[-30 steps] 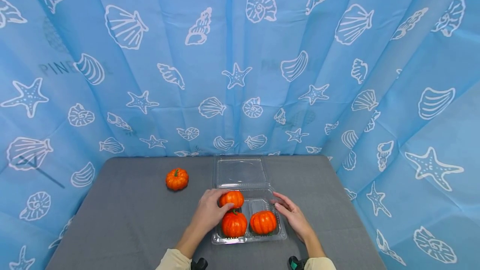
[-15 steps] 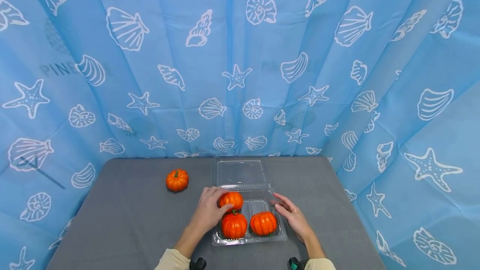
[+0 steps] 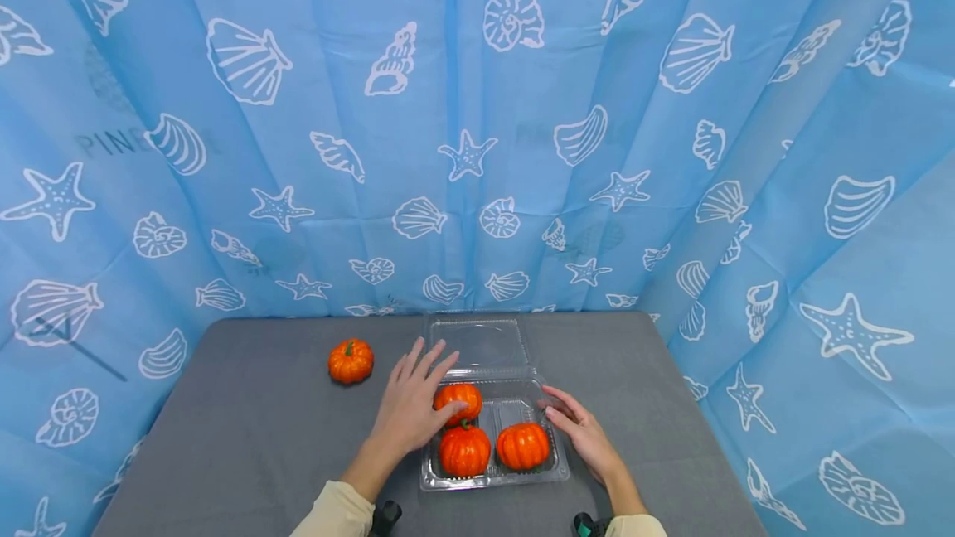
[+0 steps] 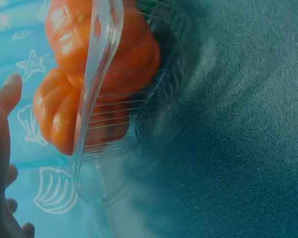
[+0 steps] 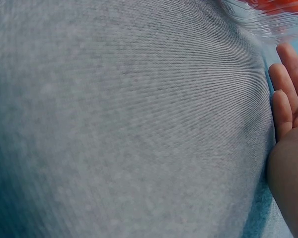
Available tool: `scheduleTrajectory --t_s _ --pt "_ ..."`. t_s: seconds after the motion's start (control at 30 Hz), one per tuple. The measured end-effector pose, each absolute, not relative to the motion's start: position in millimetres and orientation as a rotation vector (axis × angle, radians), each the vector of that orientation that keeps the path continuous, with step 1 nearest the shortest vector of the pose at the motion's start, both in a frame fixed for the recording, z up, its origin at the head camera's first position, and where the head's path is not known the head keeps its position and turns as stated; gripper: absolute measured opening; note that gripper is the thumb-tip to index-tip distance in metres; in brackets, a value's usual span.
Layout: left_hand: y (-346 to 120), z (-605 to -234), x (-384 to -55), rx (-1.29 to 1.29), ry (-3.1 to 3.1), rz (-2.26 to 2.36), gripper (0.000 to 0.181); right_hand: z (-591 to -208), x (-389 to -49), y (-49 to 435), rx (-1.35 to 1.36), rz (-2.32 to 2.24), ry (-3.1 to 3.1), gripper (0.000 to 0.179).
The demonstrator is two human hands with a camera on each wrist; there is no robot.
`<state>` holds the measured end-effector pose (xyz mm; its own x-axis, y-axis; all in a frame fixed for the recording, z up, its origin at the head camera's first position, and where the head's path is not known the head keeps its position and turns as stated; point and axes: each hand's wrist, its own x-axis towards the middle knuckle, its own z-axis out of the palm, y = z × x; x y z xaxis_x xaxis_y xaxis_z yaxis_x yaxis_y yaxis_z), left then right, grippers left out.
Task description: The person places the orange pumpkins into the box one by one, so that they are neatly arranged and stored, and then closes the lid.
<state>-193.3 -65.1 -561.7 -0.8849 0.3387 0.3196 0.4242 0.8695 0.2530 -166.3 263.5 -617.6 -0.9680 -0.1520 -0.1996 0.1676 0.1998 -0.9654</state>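
A clear plastic clamshell container [image 3: 495, 483] stands with its lid folded back. Two small orange pumpkins, a rear one [image 3: 459, 401] and a front one [image 3: 465, 452], sit in its left side, and another pumpkin [image 3: 522, 447] is at front right. My left hand [image 3: 406, 411] is spread over the left rim, fingers straight and apart; its thumb overlaps the rear pumpkin in the head view. In the left wrist view, a gap shows between the thumb [image 4: 11, 91] and the pumpkins. My right hand [image 3: 584, 435] is at the container's right side, fingers loosely extended, fingertips right at the rim.
A fourth orange pumpkin with a green stem [image 3: 351, 361] lies on the grey-covered table [image 3: 269, 437], left of the container. The clear lid [image 3: 480, 344] lies toward the back edge. Blue shell-print curtains [image 3: 466, 156] rise behind and beside the table.
My left hand has let go of the rear pumpkin; its fingers have straightened and moved up and left from it. The right hand stays at the container's right side.
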Motion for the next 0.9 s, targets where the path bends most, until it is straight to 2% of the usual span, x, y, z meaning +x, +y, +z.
scheduleTrajectory --t_s 0.4,0.9 --pt "-75 -567 -204 -0.511 -2.888 -0.426 0.080 -616 -165 263 0.023 -1.826 2.232 0.052" --pt "-112 -579 -221 -0.348 -2.833 -0.455 0.080 -616 -166 261 0.049 -1.817 2.253 0.050"
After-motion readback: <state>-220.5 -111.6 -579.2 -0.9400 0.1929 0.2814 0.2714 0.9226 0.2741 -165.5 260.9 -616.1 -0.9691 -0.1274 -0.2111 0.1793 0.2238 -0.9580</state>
